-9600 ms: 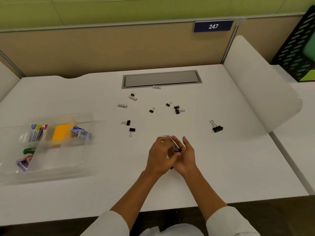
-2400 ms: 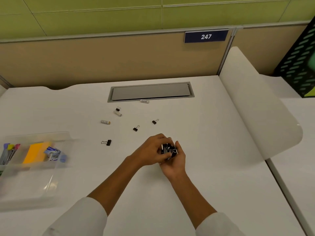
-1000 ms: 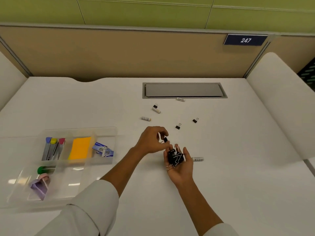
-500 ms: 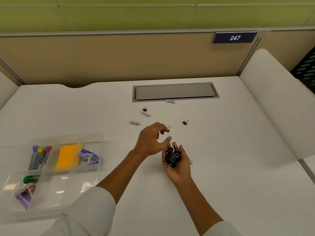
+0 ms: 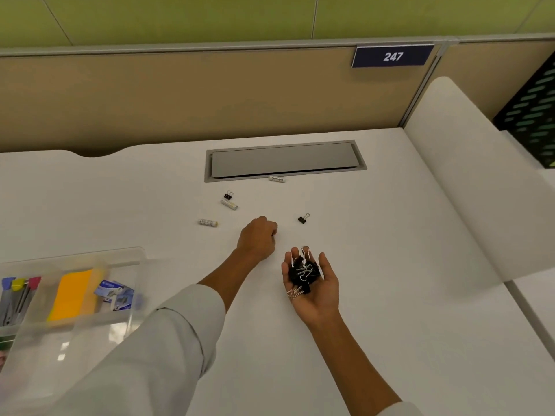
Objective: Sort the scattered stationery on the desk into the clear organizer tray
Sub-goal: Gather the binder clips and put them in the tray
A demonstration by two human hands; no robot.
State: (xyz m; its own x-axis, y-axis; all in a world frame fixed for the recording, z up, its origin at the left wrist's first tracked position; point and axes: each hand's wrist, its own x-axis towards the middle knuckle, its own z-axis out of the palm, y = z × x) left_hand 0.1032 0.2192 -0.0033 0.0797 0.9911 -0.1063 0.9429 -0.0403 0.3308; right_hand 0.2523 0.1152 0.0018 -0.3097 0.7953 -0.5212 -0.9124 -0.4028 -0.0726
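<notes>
My right hand [image 5: 312, 283] lies palm up above the desk, and a pile of black binder clips [image 5: 301, 273] rests in the palm with the fingers nearly straight. My left hand [image 5: 258, 238] reaches forward, its fingers curled down onto the desk at the spot where a small clip lay; that clip is hidden under them. Two small binder clips remain loose, one to the right [image 5: 303, 219] and one farther back [image 5: 228, 196]. The clear organizer tray [image 5: 90, 256] sits at the left and holds pens [image 5: 18, 295], an orange note pad [image 5: 72, 295] and blue staple boxes [image 5: 115, 292].
Three small white cylinders lie on the desk: one beside the far clip [image 5: 229, 204], one to the left [image 5: 208, 222], one by the grey cable hatch [image 5: 277, 178]. The hatch [image 5: 285, 160] is set into the desk. A white curved divider [image 5: 465, 181] bounds the right side.
My left hand dropped a clip into the right palm, then reached forward and closed over the nearest loose clip. The right hand stayed palm up with the pile.
</notes>
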